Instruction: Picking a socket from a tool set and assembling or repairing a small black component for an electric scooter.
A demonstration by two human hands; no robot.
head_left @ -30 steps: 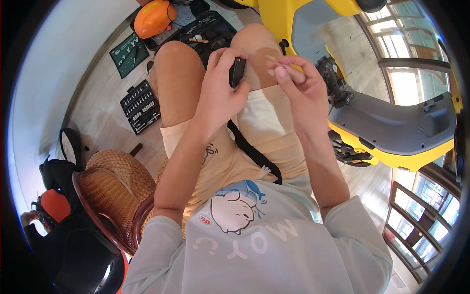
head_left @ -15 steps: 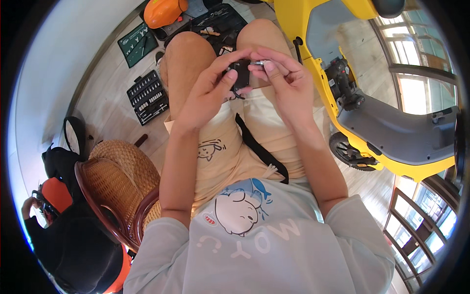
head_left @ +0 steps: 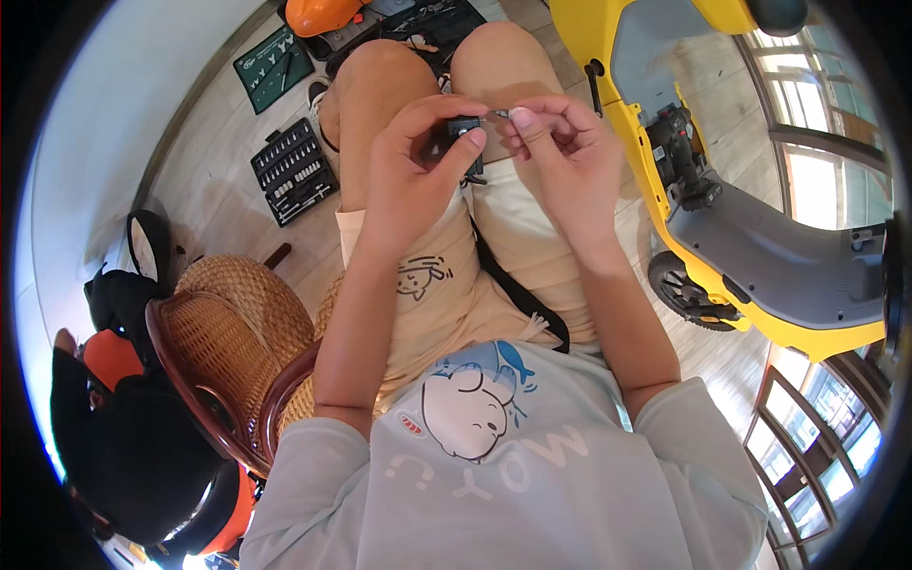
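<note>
My left hand (head_left: 404, 166) is closed around a small black box-shaped part (head_left: 463, 126), thumb on its near face and fingers along the far side. A short dark piece sticks out at the part's lower end. Beside it, the thumb and fingertips of my right hand (head_left: 575, 152) pinch a small thin silvery metal piece (head_left: 501, 114). Its tip points left at the black part's upper right corner; whether the two touch, I cannot tell. Both hands are above my lap, between the knees.
On the floor to the left lie an open socket set (head_left: 296, 174) and a green tool pouch (head_left: 274, 68). An orange helmet (head_left: 318, 13) sits beyond. A yellow scooter (head_left: 646, 176) stands right. Left of me are a wicker chair (head_left: 242, 323) and a person in black (head_left: 142, 427).
The black part has turned in my left hand, showing a narrower side. My right fingers have shifted slightly around the metal piece. The whole view has moved a little.
</note>
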